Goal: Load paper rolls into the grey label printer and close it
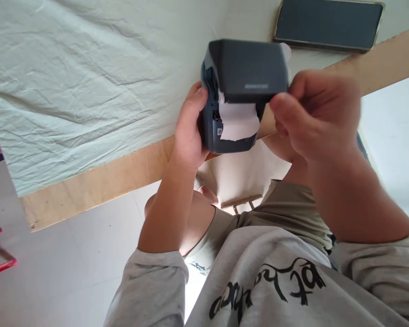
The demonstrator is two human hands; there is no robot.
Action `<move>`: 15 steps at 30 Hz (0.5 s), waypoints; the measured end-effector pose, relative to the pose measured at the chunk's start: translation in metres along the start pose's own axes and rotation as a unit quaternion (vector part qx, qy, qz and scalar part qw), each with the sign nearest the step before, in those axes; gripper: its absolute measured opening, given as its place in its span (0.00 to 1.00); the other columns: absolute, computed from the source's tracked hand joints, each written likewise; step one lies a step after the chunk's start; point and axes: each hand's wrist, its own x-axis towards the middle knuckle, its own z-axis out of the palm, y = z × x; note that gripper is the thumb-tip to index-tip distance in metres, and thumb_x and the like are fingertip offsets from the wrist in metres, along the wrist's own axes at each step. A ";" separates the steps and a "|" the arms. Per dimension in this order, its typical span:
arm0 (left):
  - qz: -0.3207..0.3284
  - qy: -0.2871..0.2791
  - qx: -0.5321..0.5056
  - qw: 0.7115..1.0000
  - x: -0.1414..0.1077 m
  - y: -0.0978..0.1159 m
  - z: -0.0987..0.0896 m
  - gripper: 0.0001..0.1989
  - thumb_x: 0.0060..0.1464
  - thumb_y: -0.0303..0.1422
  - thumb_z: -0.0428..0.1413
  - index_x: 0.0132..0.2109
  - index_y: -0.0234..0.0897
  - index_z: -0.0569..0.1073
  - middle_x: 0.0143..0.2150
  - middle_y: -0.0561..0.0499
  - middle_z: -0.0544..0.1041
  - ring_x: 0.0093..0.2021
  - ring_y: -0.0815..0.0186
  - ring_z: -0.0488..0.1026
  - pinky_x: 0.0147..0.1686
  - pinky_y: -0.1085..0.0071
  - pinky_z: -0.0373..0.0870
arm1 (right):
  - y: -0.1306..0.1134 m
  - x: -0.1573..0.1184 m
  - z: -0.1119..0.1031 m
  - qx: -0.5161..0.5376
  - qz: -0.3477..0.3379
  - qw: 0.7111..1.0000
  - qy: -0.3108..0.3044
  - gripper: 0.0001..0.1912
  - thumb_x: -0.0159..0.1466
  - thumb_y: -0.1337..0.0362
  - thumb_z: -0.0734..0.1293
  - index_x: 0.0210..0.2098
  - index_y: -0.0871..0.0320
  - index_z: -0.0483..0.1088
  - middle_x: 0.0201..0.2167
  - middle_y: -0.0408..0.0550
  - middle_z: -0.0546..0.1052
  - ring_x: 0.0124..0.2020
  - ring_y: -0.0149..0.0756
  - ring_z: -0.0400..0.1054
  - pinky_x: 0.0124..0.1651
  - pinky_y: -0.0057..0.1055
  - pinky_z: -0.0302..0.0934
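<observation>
A dark label-printer-like device (252, 68) is held up above the table edge, its lid raised part way. White paper (238, 121) sticks out from under the lid and curls over the front. My left hand (191, 127) grips the device's left side, thumb on the side near the lid hinge. At the lid's right corner, my right hand (313, 113) pinches the edge between thumb and bent fingers. The far side of the device is hidden.
A black phone (329, 23) in a clear case lies on the table near the top right. Wrinkled pale cloth (82, 91) covers the table, which has a bare wooden edge (98, 181). Red-edged items (2, 268) show at the far left.
</observation>
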 end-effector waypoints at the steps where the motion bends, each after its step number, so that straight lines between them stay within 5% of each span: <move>1: -0.003 -0.008 0.005 1.000 0.000 -0.001 -0.001 0.13 0.59 0.43 0.46 0.35 0.41 0.68 0.35 0.47 0.73 0.41 0.59 0.71 0.38 0.65 0.66 | -0.007 0.002 0.000 0.015 -0.019 0.999 0.031 0.24 0.59 0.55 0.67 0.17 0.60 0.54 0.13 0.41 0.61 0.17 0.22 0.56 0.21 0.29 0.43; 5: -0.010 0.029 0.013 0.999 -0.004 -0.001 0.004 0.10 0.57 0.43 0.49 0.36 0.43 0.67 0.35 0.48 0.74 0.37 0.59 0.71 0.34 0.64 0.66 | -0.025 0.010 0.003 -0.006 -0.090 0.991 0.097 0.14 0.64 0.60 0.63 0.24 0.59 0.67 0.17 0.42 0.65 0.22 0.27 0.66 0.23 0.30 0.52; 9: 0.007 0.055 0.033 0.998 -0.008 0.001 0.011 0.10 0.58 0.38 0.48 0.38 0.39 0.69 0.35 0.49 0.73 0.36 0.63 0.70 0.37 0.66 0.67 | -0.025 0.015 0.004 -0.064 -0.090 0.989 0.094 0.11 0.65 0.61 0.61 0.35 0.60 0.73 0.29 0.45 0.74 0.26 0.26 0.68 0.23 0.30 0.54; 12: 0.008 0.055 0.050 0.997 -0.008 0.002 0.012 0.11 0.59 0.38 0.48 0.39 0.37 0.71 0.35 0.49 0.72 0.35 0.65 0.69 0.35 0.69 0.65 | -0.023 0.019 0.002 -0.228 -0.098 0.969 0.010 0.08 0.61 0.64 0.63 0.39 0.57 0.72 0.35 0.42 0.75 0.30 0.27 0.68 0.26 0.28 0.57; 15: 0.002 0.049 0.059 0.997 -0.007 0.003 0.012 0.12 0.59 0.38 0.46 0.39 0.38 0.71 0.37 0.49 0.72 0.36 0.64 0.69 0.33 0.69 0.63 | -0.025 0.027 0.003 -0.379 -0.069 0.919 -0.082 0.16 0.57 0.65 0.64 0.45 0.51 0.69 0.37 0.40 0.75 0.34 0.33 0.69 0.34 0.32 0.59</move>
